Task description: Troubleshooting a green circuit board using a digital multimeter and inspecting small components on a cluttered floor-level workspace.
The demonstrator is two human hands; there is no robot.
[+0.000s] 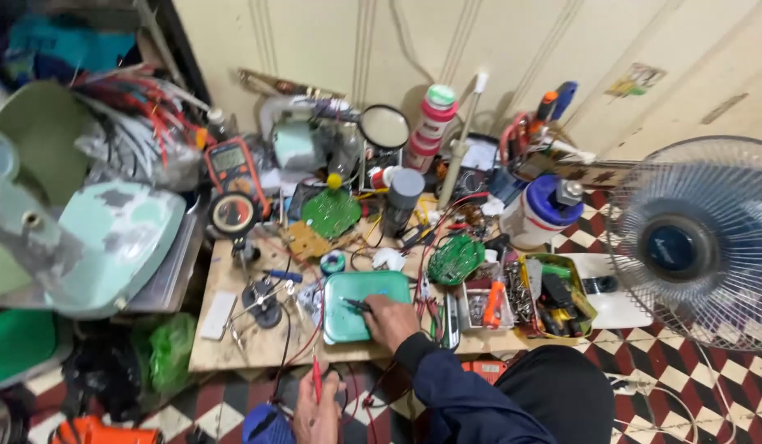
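— Head view, looking down: where are the two hands?

— Right hand (387, 316) rests on a teal rounded-rectangular plastic tray (364, 306) near the front edge of the low wooden surface (233, 329), its fingers pinching a thin dark probe (356, 305) whose tip lies on the tray. Left hand (317, 415) is below the front edge, over the checkered floor (693, 370), closed around a slim red probe (316, 376) that points up towards the surface.

— What sits around the tray?

— Just right of it, a round green circuit board (455, 259) and a small clear box of parts (484, 308); beyond that, a yellow tray of tools (558, 296) at the right edge. Behind the tray, a second green circuit board (332, 212) and a grey cylindrical can (401, 201). Towards the back left corner stands an orange-cased multimeter (233, 168). Thin red and black wires (299, 345) run from the surface over its front edge to the left hand.

— And off the surface?

— A white-caged electric fan (697, 230) stands on the floor to the right.
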